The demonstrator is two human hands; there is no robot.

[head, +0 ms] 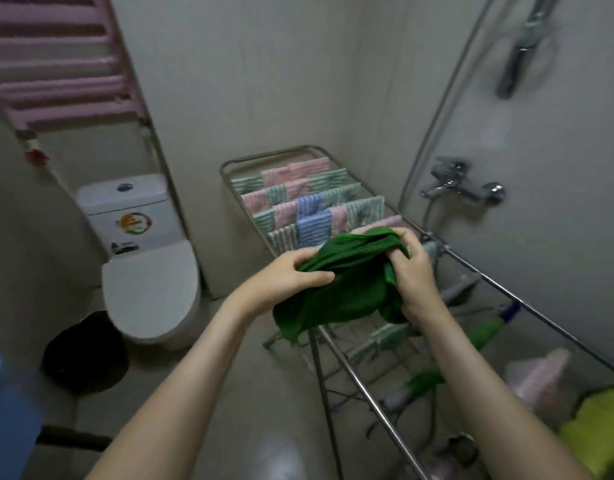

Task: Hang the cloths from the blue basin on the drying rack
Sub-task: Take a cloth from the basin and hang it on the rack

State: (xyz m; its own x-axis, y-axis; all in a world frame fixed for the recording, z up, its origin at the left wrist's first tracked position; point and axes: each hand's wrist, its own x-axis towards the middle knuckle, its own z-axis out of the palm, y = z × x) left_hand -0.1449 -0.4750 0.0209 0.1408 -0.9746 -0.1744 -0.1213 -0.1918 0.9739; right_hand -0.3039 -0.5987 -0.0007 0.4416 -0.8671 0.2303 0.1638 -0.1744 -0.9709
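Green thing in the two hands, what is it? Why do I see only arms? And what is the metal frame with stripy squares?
The camera sits on a person's head and looks down, so you see only their arms. The left hand and right hand both grip a bunched green cloth above a drying rack, a metal frame with thin rails. The stripy squares are small striped cloths already draped over its far rails. The green cloth is not on a rail yet. A white toilet stands to the left, lid shut.
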